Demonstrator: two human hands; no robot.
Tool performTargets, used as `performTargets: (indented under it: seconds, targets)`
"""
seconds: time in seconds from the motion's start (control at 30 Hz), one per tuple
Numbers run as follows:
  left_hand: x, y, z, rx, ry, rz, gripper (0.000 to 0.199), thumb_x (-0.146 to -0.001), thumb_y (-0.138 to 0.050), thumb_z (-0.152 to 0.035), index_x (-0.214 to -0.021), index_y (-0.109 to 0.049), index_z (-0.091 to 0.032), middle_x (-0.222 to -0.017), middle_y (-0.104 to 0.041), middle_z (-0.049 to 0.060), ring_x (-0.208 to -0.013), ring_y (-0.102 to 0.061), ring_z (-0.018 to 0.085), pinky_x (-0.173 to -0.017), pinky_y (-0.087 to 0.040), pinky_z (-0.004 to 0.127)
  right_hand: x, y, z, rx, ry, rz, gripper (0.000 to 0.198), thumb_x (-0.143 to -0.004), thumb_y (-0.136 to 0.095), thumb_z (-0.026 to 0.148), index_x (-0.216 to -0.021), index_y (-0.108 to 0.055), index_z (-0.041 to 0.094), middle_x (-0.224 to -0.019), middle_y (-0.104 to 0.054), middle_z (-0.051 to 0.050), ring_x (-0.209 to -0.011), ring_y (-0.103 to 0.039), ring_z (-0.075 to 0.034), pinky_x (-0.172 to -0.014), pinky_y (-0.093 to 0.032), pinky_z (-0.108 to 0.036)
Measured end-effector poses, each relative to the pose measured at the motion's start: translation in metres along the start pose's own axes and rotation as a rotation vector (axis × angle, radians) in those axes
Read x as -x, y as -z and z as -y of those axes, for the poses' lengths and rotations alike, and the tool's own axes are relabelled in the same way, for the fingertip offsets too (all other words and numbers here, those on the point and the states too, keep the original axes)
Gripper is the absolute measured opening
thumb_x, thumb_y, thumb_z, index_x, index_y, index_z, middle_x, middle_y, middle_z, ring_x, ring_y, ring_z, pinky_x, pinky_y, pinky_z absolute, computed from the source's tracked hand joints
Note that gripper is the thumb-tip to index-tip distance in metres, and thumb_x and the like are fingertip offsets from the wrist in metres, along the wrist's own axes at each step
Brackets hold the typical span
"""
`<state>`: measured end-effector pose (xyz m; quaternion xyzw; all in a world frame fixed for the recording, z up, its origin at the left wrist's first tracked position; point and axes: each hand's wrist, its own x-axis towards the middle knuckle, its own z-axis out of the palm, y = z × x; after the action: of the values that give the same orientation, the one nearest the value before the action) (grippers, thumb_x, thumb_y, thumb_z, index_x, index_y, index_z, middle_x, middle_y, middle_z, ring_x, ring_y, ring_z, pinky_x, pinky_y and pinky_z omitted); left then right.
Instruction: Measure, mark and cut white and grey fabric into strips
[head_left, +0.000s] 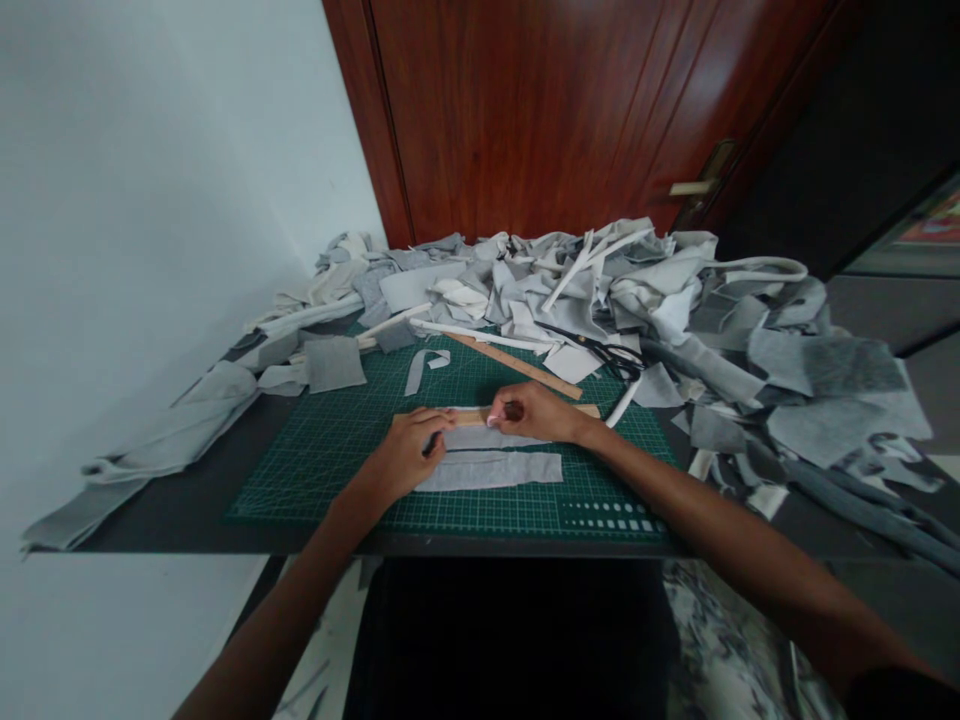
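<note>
A wooden ruler (471, 417) lies across a grey fabric strip (484, 437) on the green cutting mat (322, 450). My left hand (409, 452) holds the ruler down near its left end, fingertips on the wood and thumb bent below. At the ruler's middle, my right hand (534, 411) is closed in a pinch round a small pinkish-white piece that looks like tailor's chalk (492, 421). Closer to me, a second grey fabric strip (499, 470) rests flat on the mat, apart from both hands.
Another wooden ruler (517, 365) lies slanted beyond my hands, with black scissors (600, 350) right of it. A curled fabric scrap (424, 370) sits on the mat. Heaped grey and white fabric pieces (517, 290) line the table's back and sides, before a wooden door (525, 110).
</note>
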<state>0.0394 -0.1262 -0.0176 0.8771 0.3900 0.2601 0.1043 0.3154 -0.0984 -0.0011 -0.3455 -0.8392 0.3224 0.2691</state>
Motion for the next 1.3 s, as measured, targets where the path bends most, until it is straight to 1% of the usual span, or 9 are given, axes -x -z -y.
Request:
performTargets:
  seconds: [0.1, 0.23, 0.4, 0.53, 0.63, 0.73, 0.9, 1.07, 1.3]
  targets:
    - [0.000, 0.000, 0.000, 0.005, -0.006, 0.003, 0.031, -0.089, -0.053, -0.008, -0.106, -0.075, -0.020, -0.123, -0.078, 0.008, -0.118, -0.072, 0.025, -0.108, -0.055, 0.044, -0.010, -0.009, 0.006, 0.090, 0.029, -0.008, 0.008, -0.090, -0.071, 0.021, -0.086, -0.074, 0.014, -0.077, -0.069, -0.002, -0.066, -0.057, -0.011, -0.064, -0.038, -0.022]
    - [0.000, 0.000, -0.001, 0.009, -0.010, -0.001, 0.031, -0.090, -0.052, -0.007, -0.107, -0.075, -0.021, -0.122, -0.078, 0.008, -0.118, -0.072, 0.024, -0.108, -0.055, 0.044, -0.016, -0.016, 0.012, 0.183, 0.028, -0.025, 0.004, -0.088, -0.073, 0.018, -0.085, -0.074, 0.015, -0.079, -0.069, -0.002, -0.067, -0.058, -0.011, -0.064, -0.036, -0.022]
    - [0.001, -0.003, 0.001, 0.016, -0.012, -0.014, 0.032, -0.088, -0.054, -0.007, -0.106, -0.076, -0.021, -0.121, -0.078, 0.008, -0.118, -0.071, 0.025, -0.108, -0.055, 0.045, -0.008, -0.007, 0.011, 0.211, 0.018, -0.005, 0.002, -0.086, -0.073, 0.016, -0.084, -0.074, 0.015, -0.076, -0.069, -0.002, -0.064, -0.057, -0.011, -0.063, -0.036, -0.023]
    - [0.001, -0.004, 0.002, 0.021, -0.014, -0.020, 0.034, -0.088, -0.054, -0.006, -0.108, -0.076, -0.021, -0.123, -0.078, 0.007, -0.118, -0.071, 0.024, -0.109, -0.055, 0.042, 0.002, 0.005, 0.007, 0.202, -0.018, 0.020, 0.001, -0.083, -0.074, 0.014, -0.083, -0.074, 0.016, -0.072, -0.068, 0.000, -0.063, -0.056, -0.011, -0.063, -0.036, -0.023]
    - [0.001, -0.003, 0.001, 0.012, -0.010, -0.022, 0.032, -0.089, -0.054, -0.007, -0.109, -0.076, -0.021, -0.124, -0.077, 0.008, -0.118, -0.071, 0.025, -0.109, -0.055, 0.045, 0.007, 0.009, 0.004, 0.186, -0.040, 0.019, 0.002, -0.082, -0.074, 0.014, -0.083, -0.074, 0.016, -0.073, -0.068, 0.000, -0.063, -0.056, -0.011, -0.062, -0.036, -0.022]
    - [0.002, -0.002, 0.001, 0.007, -0.012, -0.023, 0.030, -0.090, -0.054, -0.008, -0.108, -0.076, -0.020, -0.124, -0.077, 0.009, -0.118, -0.071, 0.027, -0.108, -0.055, 0.048, 0.007, 0.007, 0.004, 0.158, -0.041, 0.008, 0.001, -0.083, -0.073, 0.015, -0.083, -0.074, 0.015, -0.070, -0.066, 0.001, -0.061, -0.053, -0.010, -0.061, -0.036, -0.022]
    - [0.003, -0.002, -0.002, 0.019, -0.024, -0.033, 0.033, -0.091, -0.052, -0.007, -0.109, -0.076, -0.021, -0.127, -0.076, 0.008, -0.121, -0.070, 0.024, -0.110, -0.055, 0.045, 0.000, -0.001, 0.008, 0.071, -0.024, -0.014, 0.007, -0.088, -0.071, 0.019, -0.084, -0.073, 0.015, -0.071, -0.065, 0.001, -0.061, -0.051, -0.010, -0.061, -0.036, -0.022]
    - [0.003, -0.001, -0.003, 0.025, -0.016, -0.031, 0.031, -0.091, -0.054, -0.008, -0.109, -0.076, -0.021, -0.124, -0.077, 0.007, -0.121, -0.070, 0.024, -0.111, -0.055, 0.045, -0.008, -0.008, 0.010, 0.109, 0.023, -0.015, 0.007, -0.090, -0.071, 0.020, -0.085, -0.074, 0.015, -0.072, -0.065, 0.000, -0.062, -0.053, -0.010, -0.062, -0.036, -0.022]
    - [0.004, -0.001, -0.002, 0.025, -0.013, -0.020, 0.031, -0.091, -0.054, -0.008, -0.110, -0.075, -0.021, -0.127, -0.076, 0.007, -0.122, -0.069, 0.024, -0.112, -0.052, 0.045, -0.002, 0.004, 0.007, 0.145, -0.026, 0.046, 0.003, -0.083, -0.072, 0.016, -0.082, -0.074, 0.015, -0.070, -0.065, 0.001, -0.061, -0.053, -0.010, -0.061, -0.037, -0.022]
